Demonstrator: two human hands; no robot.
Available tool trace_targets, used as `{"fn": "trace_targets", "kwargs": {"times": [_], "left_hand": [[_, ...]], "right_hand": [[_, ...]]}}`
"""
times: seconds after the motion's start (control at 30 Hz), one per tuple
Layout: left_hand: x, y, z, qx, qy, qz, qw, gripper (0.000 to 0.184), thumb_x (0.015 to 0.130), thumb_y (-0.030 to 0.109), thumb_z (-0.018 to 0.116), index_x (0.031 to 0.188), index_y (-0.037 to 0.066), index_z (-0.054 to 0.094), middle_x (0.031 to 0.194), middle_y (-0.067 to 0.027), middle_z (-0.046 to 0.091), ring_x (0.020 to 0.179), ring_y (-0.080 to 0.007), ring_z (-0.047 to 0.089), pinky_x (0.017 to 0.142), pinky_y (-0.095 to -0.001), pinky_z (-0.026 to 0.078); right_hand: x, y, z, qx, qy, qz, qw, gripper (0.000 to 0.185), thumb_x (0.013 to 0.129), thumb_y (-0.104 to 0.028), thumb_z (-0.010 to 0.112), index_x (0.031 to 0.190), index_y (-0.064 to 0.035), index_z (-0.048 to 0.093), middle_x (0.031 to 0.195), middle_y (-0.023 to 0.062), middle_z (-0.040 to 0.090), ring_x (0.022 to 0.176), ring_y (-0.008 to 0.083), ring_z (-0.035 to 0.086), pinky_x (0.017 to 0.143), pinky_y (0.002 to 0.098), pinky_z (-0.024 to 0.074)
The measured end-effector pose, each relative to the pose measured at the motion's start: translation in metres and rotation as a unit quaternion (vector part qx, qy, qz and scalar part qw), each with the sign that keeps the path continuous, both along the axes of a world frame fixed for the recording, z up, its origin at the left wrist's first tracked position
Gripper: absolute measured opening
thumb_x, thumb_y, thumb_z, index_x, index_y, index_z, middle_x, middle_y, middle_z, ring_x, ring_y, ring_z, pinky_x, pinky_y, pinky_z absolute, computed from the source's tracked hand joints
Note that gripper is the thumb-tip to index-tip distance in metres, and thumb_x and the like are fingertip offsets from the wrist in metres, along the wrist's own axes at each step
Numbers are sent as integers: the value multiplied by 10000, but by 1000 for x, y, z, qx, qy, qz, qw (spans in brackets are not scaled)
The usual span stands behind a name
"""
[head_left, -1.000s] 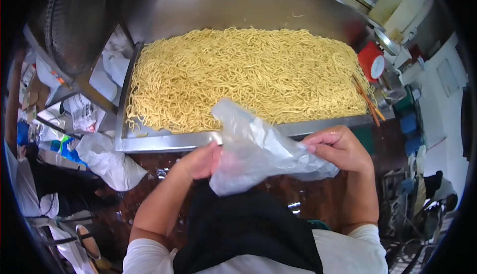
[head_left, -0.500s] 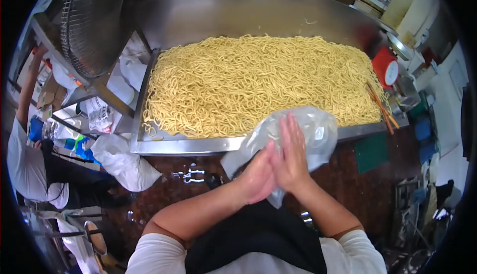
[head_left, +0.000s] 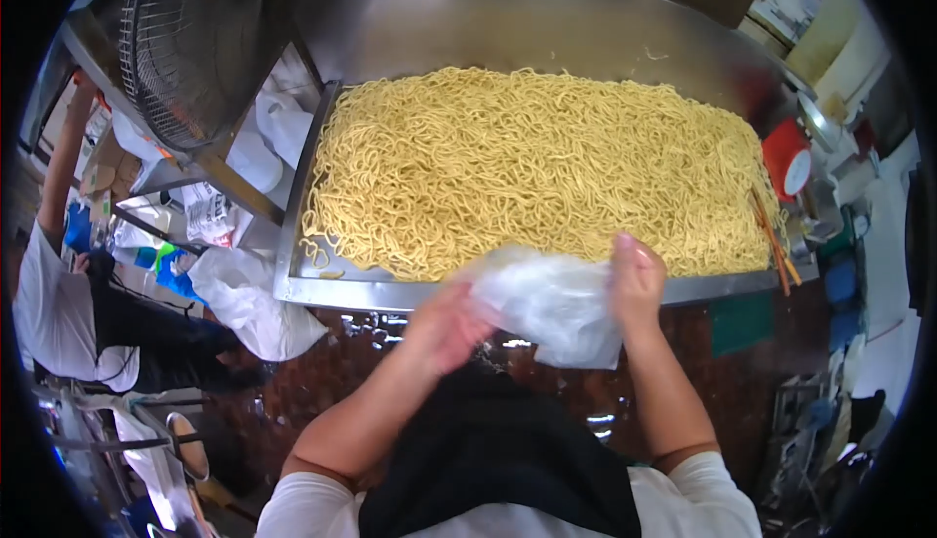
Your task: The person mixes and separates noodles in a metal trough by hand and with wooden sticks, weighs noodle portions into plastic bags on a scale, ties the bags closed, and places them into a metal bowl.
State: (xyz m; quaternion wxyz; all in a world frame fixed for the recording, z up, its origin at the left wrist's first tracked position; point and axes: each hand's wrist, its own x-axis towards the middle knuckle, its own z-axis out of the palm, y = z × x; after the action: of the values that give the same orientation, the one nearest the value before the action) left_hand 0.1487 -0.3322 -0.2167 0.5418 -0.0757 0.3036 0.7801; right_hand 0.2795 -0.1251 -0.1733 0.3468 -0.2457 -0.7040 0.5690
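Note:
A clear plastic bag [head_left: 551, 306], crumpled and slightly blurred, is stretched between my two hands over the front edge of the tray. My left hand [head_left: 451, 325] grips its left end, the fingers partly smeared by motion. At the bag's right side, my right hand [head_left: 638, 282] is closed on the plastic with the thumb pointing up. Behind the bag, a thick layer of yellow noodles [head_left: 537, 167] covers the metal tray [head_left: 342, 291].
Two brown sticks [head_left: 769, 235] lie over the tray's right end, beside a red scale [head_left: 786, 159]. On the left stand a fan [head_left: 185, 50] and a white sack [head_left: 259, 309]. Another person [head_left: 73, 313] is at far left, one arm raised.
My palms were pressed together against the bag. Now they are apart, left and right, with the bag bunched between them. The view has shifted slightly.

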Motion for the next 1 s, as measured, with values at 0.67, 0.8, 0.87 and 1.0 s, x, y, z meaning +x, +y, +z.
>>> {"fn": "trace_targets", "kwargs": {"times": [0.67,0.8,0.87,1.0], "left_hand": [[-116,9,16,-274,767,-259,519,294,786,151,611,1051,29,577,859,-128,627,839,-318,624,732,-417,501],[-149,-1,14,-316,391,-341,794,253,893,207,531,1034,3,576,959,-136,667,864,-266,655,700,-396,541],[-156,3,3,-196,284,-232,909,277,935,240,485,1031,-2,580,1021,-147,667,867,-246,665,696,-375,562],[-172,23,-11,16,-12,97,995,297,955,238,454,1132,21,552,1026,-122,656,940,-242,648,771,-349,550]], "right_hand": [[-57,36,108,434,-337,6,836,164,727,-83,656,890,-91,656,823,126,658,760,340,635,674,429,503],[-59,70,96,443,-325,24,835,141,737,-113,665,874,-86,646,830,127,639,775,339,627,674,422,498],[-59,76,92,408,-383,46,828,145,743,-138,668,876,-85,645,834,130,642,780,341,627,681,423,498],[-60,98,74,345,-472,120,802,180,754,-205,677,882,-82,645,860,142,649,777,336,626,683,421,500]]}}
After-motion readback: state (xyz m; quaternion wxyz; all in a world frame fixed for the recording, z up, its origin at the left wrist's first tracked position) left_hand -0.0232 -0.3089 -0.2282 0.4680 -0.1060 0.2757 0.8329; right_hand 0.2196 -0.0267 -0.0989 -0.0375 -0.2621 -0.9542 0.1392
